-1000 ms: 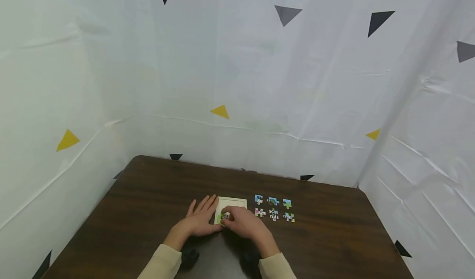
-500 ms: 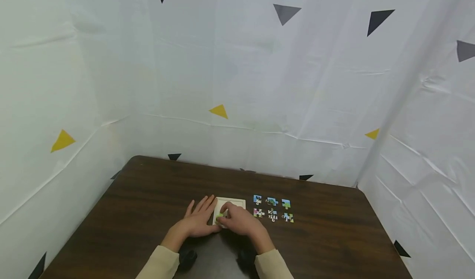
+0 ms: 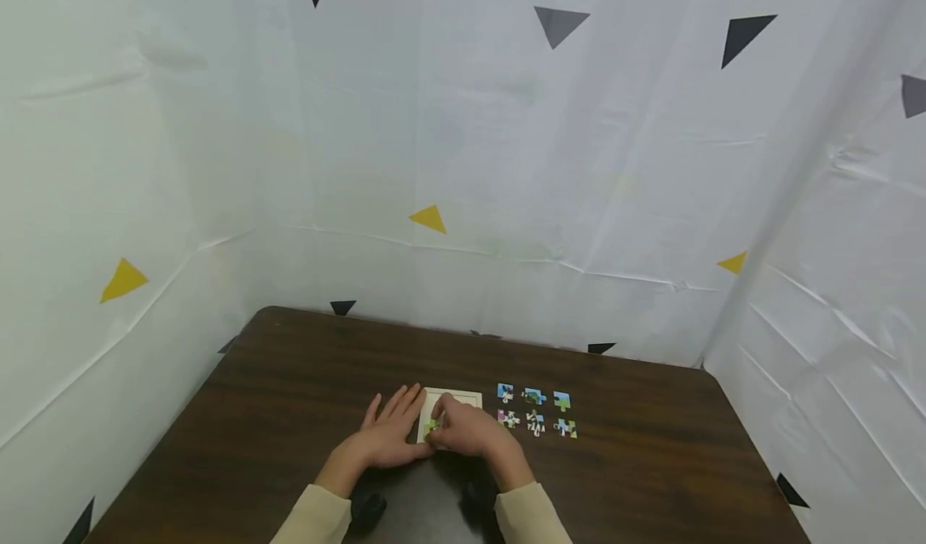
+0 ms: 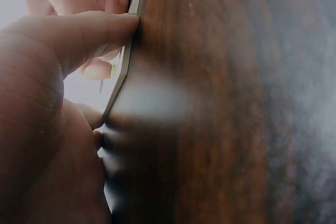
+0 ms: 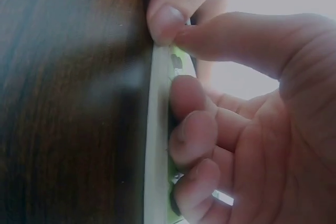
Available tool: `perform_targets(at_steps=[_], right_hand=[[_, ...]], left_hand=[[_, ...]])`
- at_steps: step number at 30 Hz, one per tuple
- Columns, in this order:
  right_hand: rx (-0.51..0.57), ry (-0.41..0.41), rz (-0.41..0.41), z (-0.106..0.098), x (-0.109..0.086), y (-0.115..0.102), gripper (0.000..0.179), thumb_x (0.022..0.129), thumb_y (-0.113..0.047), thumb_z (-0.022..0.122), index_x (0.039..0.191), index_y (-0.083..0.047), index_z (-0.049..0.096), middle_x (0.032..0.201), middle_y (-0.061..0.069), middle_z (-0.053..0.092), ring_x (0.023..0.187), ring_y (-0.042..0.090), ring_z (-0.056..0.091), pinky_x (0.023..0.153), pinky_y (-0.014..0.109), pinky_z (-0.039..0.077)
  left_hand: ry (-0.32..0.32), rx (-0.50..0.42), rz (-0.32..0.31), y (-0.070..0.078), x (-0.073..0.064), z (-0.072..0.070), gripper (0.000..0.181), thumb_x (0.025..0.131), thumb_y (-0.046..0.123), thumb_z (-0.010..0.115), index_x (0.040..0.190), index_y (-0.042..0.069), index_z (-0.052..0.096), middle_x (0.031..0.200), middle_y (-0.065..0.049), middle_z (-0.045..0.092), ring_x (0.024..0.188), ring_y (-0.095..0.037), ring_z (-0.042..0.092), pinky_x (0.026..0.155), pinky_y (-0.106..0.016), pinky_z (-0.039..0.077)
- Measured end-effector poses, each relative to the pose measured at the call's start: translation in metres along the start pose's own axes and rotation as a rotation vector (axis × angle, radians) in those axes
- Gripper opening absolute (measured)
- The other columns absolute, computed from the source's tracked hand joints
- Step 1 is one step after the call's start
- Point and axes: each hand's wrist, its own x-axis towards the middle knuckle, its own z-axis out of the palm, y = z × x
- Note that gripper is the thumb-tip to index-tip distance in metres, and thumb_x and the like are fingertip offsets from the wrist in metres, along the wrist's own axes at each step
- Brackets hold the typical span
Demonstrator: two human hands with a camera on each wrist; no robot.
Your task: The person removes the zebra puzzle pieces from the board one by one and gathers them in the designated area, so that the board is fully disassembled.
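Observation:
My left hand (image 3: 389, 435) lies with fingers spread along the left side of a small pale puzzle tray (image 3: 469, 395), its thumb at the near edge. In the left wrist view, that thumb (image 4: 118, 27) touches the tray's rim (image 4: 122, 69). My right hand (image 3: 470, 431) is over the tray, thumb and index finger around a green puzzle piece (image 3: 432, 426) in the near left corner. In the right wrist view, green printed surface (image 5: 177, 59) shows beside the thumb tip, and the other fingers curl over the tray's near rim (image 5: 156, 129). The hand hides much of the tray's inside.
To the right of the tray, several loose puzzle pieces (image 3: 535, 397) lie in two rows on the dark wooden table (image 3: 651, 439). A white curtain (image 3: 506, 142) with printed triangles hangs behind the table and along both sides.
The green piece, seen lifted slightly between the right fingers half a second ago, now sits lower in the tray's near left corner. The left hand stays in place. The head view shifts slightly.

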Motion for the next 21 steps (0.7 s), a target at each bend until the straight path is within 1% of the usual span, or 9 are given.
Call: perform_targets(at_steps=[5,8,11,15,17,21], right_hand=[[0.007,-0.017,-0.018,0.0,-0.001,0.0,0.032,0.098,-0.026,0.076,0.122,-0.011,0.06,0.082,-0.003,0.063,0.067,0.012,0.056,0.066,0.032,0.047],[0.04,-0.027,-0.027,0.003,-0.004,0.003,0.032,0.097,-0.023,0.077,0.121,-0.01,0.059,0.082,-0.002,0.062,0.066,0.013,0.054,0.064,0.032,0.046],[0.063,-0.045,-0.021,0.007,-0.007,0.006,0.032,0.097,-0.022,0.078,0.121,-0.011,0.059,0.081,-0.002,0.062,0.064,0.012,0.053,0.061,0.03,0.044],[0.048,-0.041,-0.022,0.009,-0.007,0.007,0.031,0.099,-0.023,0.077,0.121,-0.012,0.058,0.08,-0.003,0.061,0.063,0.011,0.053,0.059,0.029,0.042],[0.045,-0.03,-0.029,0.007,-0.006,0.005,0.032,0.099,-0.022,0.077,0.121,-0.011,0.057,0.078,-0.003,0.06,0.062,0.012,0.052,0.058,0.029,0.041],[0.043,-0.017,-0.046,0.002,-0.003,0.002,0.035,0.098,-0.021,0.077,0.12,-0.011,0.052,0.075,-0.003,0.056,0.059,0.013,0.048,0.057,0.029,0.038]], left_hand=[[0.013,0.034,-0.005,-0.006,0.004,0.006,0.109,0.096,0.08,0.056,0.175,0.015,0.016,0.184,-0.005,0.008,0.171,-0.032,0.003,0.13,-0.07,-0.008],[0.009,0.024,0.0,-0.01,0.003,0.012,0.109,0.096,0.078,0.057,0.175,0.015,0.017,0.184,-0.006,0.009,0.171,-0.033,0.005,0.13,-0.071,-0.006],[-0.008,0.002,0.001,-0.01,-0.001,0.015,0.108,0.097,0.078,0.057,0.175,0.015,0.017,0.184,-0.007,0.009,0.17,-0.034,0.005,0.129,-0.073,-0.006],[-0.011,-0.027,0.011,-0.005,-0.006,0.011,0.109,0.097,0.077,0.058,0.175,0.015,0.015,0.183,-0.009,0.008,0.17,-0.037,0.005,0.128,-0.074,-0.007],[-0.007,-0.021,0.017,-0.005,-0.005,0.008,0.108,0.097,0.077,0.057,0.175,0.016,0.013,0.184,-0.009,0.007,0.17,-0.038,0.003,0.128,-0.074,-0.008],[-0.003,0.01,0.0,-0.008,0.001,0.004,0.108,0.098,0.077,0.056,0.175,0.017,0.013,0.184,-0.005,0.005,0.171,-0.033,0.002,0.13,-0.071,-0.009]])
